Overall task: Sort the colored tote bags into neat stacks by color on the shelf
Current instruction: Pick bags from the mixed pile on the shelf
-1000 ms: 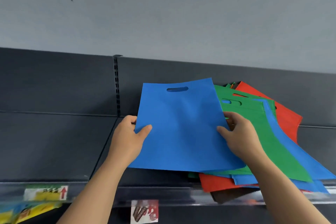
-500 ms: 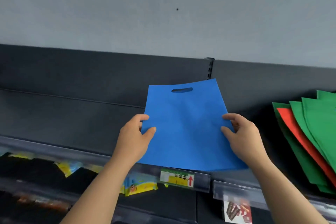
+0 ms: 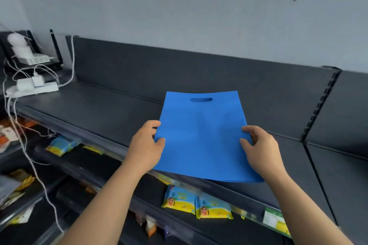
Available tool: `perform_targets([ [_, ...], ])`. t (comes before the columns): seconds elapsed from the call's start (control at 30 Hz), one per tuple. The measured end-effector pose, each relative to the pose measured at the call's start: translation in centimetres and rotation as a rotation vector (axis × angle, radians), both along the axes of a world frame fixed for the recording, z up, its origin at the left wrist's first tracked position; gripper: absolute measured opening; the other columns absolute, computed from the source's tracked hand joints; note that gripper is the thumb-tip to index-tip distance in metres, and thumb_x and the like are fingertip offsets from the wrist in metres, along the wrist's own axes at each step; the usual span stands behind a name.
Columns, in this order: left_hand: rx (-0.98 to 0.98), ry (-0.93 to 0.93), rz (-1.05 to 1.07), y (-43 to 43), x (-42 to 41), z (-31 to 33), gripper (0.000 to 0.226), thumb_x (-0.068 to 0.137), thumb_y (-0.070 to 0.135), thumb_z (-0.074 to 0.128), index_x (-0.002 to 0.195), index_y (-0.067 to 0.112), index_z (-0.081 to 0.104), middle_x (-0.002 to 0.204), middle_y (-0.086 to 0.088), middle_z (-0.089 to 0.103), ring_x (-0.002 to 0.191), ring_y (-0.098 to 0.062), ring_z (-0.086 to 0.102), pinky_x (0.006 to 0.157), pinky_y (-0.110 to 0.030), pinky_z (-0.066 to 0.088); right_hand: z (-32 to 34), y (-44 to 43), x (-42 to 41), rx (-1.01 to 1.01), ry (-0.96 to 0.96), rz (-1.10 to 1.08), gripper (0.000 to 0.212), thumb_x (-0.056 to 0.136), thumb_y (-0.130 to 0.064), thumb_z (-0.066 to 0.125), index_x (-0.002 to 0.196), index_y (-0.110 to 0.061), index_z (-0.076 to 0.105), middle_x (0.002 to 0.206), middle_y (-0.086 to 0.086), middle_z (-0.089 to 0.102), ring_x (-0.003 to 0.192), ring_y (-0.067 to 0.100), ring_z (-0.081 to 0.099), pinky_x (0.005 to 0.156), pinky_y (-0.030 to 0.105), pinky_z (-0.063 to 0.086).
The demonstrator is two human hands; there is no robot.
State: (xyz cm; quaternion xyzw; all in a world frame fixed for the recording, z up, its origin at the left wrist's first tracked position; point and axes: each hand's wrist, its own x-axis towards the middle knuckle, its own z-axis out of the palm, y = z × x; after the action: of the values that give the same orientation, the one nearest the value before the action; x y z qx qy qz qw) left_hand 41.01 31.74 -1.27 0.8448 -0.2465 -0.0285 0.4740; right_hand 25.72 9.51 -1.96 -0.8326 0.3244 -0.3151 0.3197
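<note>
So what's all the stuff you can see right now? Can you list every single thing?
top shelf: one, dark grey, running across the middle of the view.
blue tote bag: one, blue, held flat just above the top shelf.
power strip: one, white, at the far left end of the top shelf, with plugs in it.
cables: several, white, around the power strip and hanging down on the left.
snack packets: two clear ones, blue and yellow, side by side one level down; blurrier ones further left.
price label: one, green and white, on a shelf's front edge at lower right.
wall: one, pale grey, behind everything.
left hand: one, gripping the bag's left edge.
right hand: one, gripping the bag's right edge.
</note>
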Motion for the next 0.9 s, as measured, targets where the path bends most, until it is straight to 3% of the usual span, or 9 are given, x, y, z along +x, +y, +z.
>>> perform_targets([
  [0.27,0.022,0.021,0.120,2.4,8.4,-1.5,0.039,0.094,0.013,0.051,0.130,0.025,0.043,0.107,0.010,0.058,0.089,-0.007,0.057,0.060,-0.020,0.042,-1.5,1.4,10.4,0.049,-0.011,0.110,0.035,0.090,-0.012,0.056,0.124,-0.018,0.056,0.106,-0.004,0.059,0.092,0.011,0.054,0.079,0.023,0.038],
  [0.43,0.037,0.035,0.177,4.1,13.6,-2.8,0.038,0.094,0.013,0.051,0.129,0.025,0.044,0.115,0.007,0.058,0.096,-0.012,0.057,0.067,-0.023,0.042,-2.7,3.2,16.2,0.057,-0.017,0.158,0.037,0.091,-0.012,0.054,0.128,-0.017,0.054,0.120,-0.003,0.058,0.109,0.013,0.052,0.088,0.023,0.039],
  [0.6,0.063,0.045,0.219,6.6,18.7,-3.7,0.036,0.094,0.012,0.050,0.128,0.022,0.045,0.113,0.006,0.055,0.095,-0.012,0.052,0.070,-0.024,0.039,-3.9,5.9,21.6,0.106,-0.004,0.178,0.037,0.091,-0.012,0.053,0.128,-0.016,0.053,0.121,-0.001,0.058,0.110,0.015,0.053,0.090,0.024,0.041],
  [0.77,0.085,0.043,0.214,9.5,25.2,-4.1,0.039,0.095,0.011,0.051,0.132,0.020,0.044,0.108,0.008,0.051,0.095,-0.012,0.050,0.074,-0.026,0.038,-4.5,8.9,27.8,0.156,0.022,0.172,0.036,0.090,-0.011,0.054,0.126,-0.018,0.054,0.109,-0.004,0.057,0.094,0.011,0.054,0.080,0.023,0.041],
  [0.9,0.111,0.048,0.149,12.3,31.2,-3.9,0.040,0.094,0.009,0.052,0.132,0.018,0.044,0.103,0.006,0.052,0.089,-0.012,0.052,0.065,-0.022,0.038,-5.0,11.7,32.5,0.210,0.043,0.122,0.035,0.089,-0.009,0.057,0.123,-0.016,0.055,0.094,-0.006,0.055,0.075,0.006,0.053,0.059,0.013,0.039],
])
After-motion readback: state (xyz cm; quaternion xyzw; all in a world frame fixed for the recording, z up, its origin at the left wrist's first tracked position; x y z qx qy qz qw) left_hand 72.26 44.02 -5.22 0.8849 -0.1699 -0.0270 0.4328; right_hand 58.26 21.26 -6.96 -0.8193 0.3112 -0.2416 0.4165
